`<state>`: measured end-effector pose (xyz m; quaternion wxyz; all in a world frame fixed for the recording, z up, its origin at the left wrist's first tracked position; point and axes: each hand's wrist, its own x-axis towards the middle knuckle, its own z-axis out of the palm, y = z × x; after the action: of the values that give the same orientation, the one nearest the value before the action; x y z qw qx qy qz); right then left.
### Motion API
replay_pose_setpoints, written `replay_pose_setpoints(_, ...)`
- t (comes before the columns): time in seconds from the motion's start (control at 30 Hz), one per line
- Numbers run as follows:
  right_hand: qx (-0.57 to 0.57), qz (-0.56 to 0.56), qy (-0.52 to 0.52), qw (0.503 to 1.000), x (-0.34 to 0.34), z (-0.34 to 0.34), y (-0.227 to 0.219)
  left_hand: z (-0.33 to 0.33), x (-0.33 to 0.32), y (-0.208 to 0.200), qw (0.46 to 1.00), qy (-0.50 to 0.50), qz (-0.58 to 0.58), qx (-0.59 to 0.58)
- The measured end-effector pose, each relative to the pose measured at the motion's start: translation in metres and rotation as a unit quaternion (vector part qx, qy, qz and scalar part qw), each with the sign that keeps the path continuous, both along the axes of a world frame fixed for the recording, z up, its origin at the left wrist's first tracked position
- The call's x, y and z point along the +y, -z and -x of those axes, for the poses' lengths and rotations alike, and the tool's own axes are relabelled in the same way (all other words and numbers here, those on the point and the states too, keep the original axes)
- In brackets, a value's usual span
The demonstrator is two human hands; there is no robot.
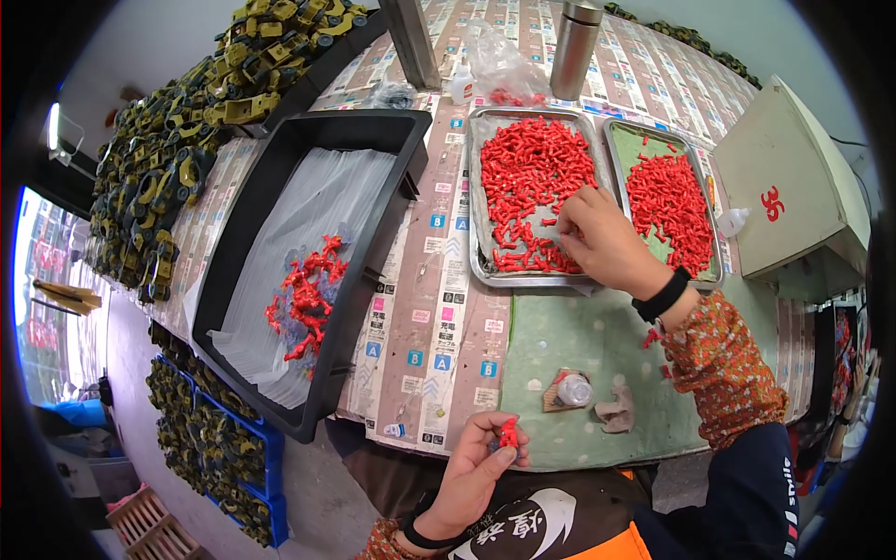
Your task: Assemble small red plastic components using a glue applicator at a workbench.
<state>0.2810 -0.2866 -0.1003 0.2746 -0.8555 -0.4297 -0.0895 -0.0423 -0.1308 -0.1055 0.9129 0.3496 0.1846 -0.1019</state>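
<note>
Left hand (pixel 474 467) at the near edge of the table (pixel 597 336), fingers curled, pinching a small red part (pixel 509 434) between thumb and fingertips. Right hand (pixel 602 238) reaching over the near right corner of the left metal tray (pixel 478 266), fingers bent down onto the red pieces (pixel 532 177) heaped there; whether they actually grip one cannot be told, as the hand covers its own fingertips. A black wristband sits on each wrist.

Second metal tray (pixel 618 140) just beside the first, to its right, also holding loose red pieces on a green liner. Black bin (pixel 373 233) along the left part of the table, lined with clear sheet, a cluster of assembled red parts (pixel 303 299) lying near its middle. Steel flask (pixel 574 37) upright at the far edge behind the trays, a clear bag (pixel 504 61) just beside it. Small glue bottle (pixel 572 390) on its side on the green mat near the front edge, a crumpled rag (pixel 616 411) just beside it. Grey box (pixel 793 177) at the right edge. Heaps of olive and yellow toy parts (pixel 177 140) beyond the table's left side.
</note>
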Motion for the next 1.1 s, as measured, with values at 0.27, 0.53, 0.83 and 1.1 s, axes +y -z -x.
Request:
replay_pose_setpoints(0.27,0.406,-0.153,-0.037,0.900,-0.025,0.067,-0.050,-0.002,-0.009,-0.008,1.000,-0.024,-0.016,-0.011)
replay_pose_setpoints(0.53,0.563,-0.175,0.011,0.808,-0.062,0.136,-0.070,-0.005,-0.023,-0.014,0.999,-0.021,0.014,-0.030)
replay_pose_setpoints(0.83,0.378,-0.136,0.037,0.915,-0.069,0.181,-0.053,0.009,-0.031,-0.011,1.000,-0.018,-0.003,-0.015)
replay_pose_setpoints(1.1,0.055,-0.027,0.033,0.998,-0.058,0.198,-0.042,0.020,-0.031,-0.010,0.999,-0.047,0.008,-0.014)
